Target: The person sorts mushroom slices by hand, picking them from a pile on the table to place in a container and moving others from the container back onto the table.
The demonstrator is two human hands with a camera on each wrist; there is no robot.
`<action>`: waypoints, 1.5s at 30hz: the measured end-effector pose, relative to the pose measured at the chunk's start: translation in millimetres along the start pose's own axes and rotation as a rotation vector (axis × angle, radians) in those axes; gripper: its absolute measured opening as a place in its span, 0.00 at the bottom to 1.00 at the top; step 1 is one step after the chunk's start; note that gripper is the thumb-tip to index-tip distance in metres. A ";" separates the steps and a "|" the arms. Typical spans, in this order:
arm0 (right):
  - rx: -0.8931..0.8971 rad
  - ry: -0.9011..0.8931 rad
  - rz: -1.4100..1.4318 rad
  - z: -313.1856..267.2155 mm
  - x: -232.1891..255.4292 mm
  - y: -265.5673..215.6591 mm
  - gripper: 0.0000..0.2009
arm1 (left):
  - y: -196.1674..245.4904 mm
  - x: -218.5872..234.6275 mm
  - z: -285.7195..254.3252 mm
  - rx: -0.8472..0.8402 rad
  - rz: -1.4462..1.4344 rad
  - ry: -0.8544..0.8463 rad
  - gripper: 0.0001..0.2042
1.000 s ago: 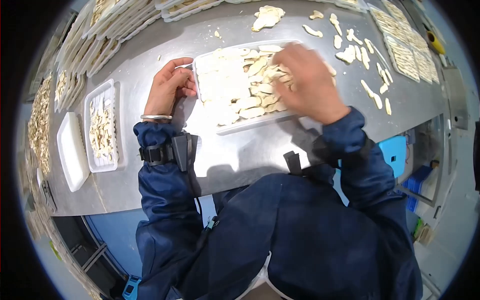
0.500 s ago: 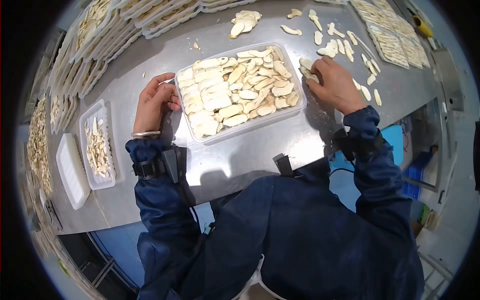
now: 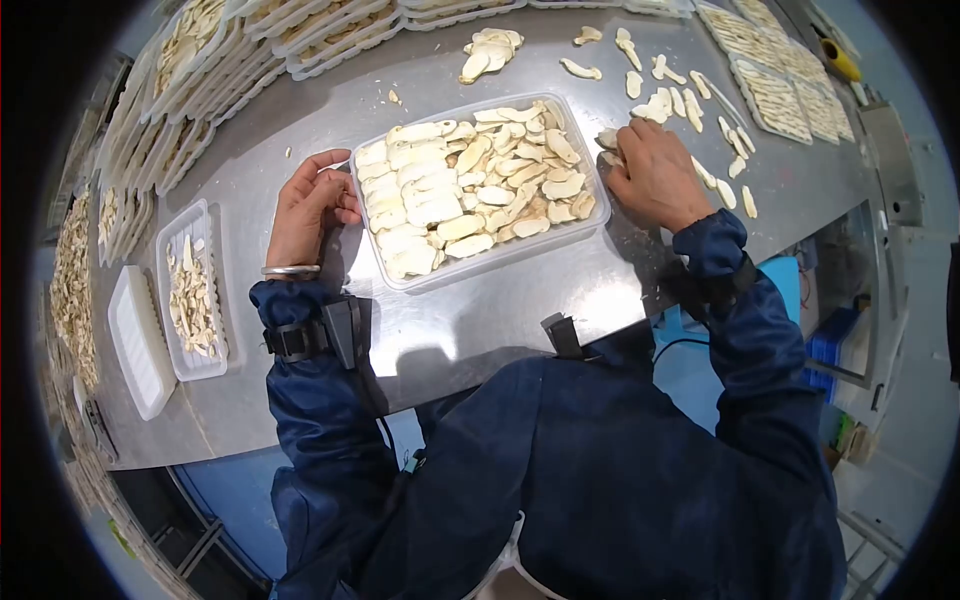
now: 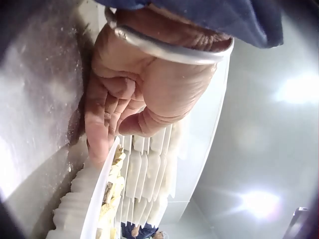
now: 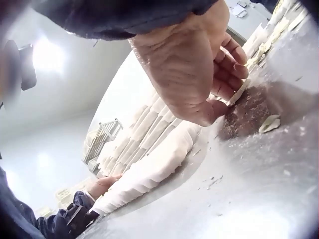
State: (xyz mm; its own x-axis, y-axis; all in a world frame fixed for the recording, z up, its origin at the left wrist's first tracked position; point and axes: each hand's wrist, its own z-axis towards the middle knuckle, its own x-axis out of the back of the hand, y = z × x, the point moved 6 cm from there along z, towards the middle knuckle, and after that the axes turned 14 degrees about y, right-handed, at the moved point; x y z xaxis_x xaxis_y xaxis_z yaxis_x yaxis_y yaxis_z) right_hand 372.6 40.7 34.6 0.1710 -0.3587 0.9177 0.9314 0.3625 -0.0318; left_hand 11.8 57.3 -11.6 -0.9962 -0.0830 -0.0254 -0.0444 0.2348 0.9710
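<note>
A clear plastic tray (image 3: 600, 215) filled with overlapping pale mushroom slices (image 3: 495, 195) lies before me on the metal table. My left hand (image 3: 303, 210) stays at its left end, fingers loosely bent. In the left wrist view, the fingertips of this hand (image 4: 124, 94) are right at the tray's rim (image 4: 102, 191). Just beyond the tray's right end, my right hand (image 3: 660, 175) is low over the table. The right wrist view shows this hand (image 5: 199, 74) pinching a slice (image 5: 240, 93) between thumb and fingers, with another slice (image 5: 269, 124) lying beside it.
Loose slices (image 3: 690, 105) are scattered at the back right, and a small pile (image 3: 490, 52) sits behind the tray. Stacked filled trays (image 3: 220, 95) rise at the back left. Nearer left are a tray of small pieces (image 3: 220, 360) and a white tray (image 3: 138, 345).
My right hand has moved off the slices in the tray to the table at its right, then shifted slightly left. The left hand remains at the tray's left end.
</note>
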 end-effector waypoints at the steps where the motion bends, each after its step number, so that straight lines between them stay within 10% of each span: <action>1: -0.003 0.007 0.012 -2.1 1.6 0.4 0.11 | 0.1 -0.4 -0.3 -0.001 0.002 -0.001 0.16; 38: -0.190 -0.148 0.221 -17.9 3.3 14.2 0.06 | -2.3 0.3 1.1 -0.011 -0.036 -0.031 0.15; 45: -0.011 -0.004 0.106 -24.0 9.5 -1.0 0.08 | -3.2 0.6 1.9 -0.005 -0.033 -0.023 0.15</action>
State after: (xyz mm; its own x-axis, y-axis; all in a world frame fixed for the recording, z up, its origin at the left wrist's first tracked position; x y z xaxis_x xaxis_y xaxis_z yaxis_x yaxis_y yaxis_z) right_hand 381.0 16.3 33.8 0.2671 -0.3155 0.9106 0.9117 0.3888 -0.1327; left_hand 11.2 58.3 -15.2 -0.9957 -0.0680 -0.0633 -0.0772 0.2277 0.9707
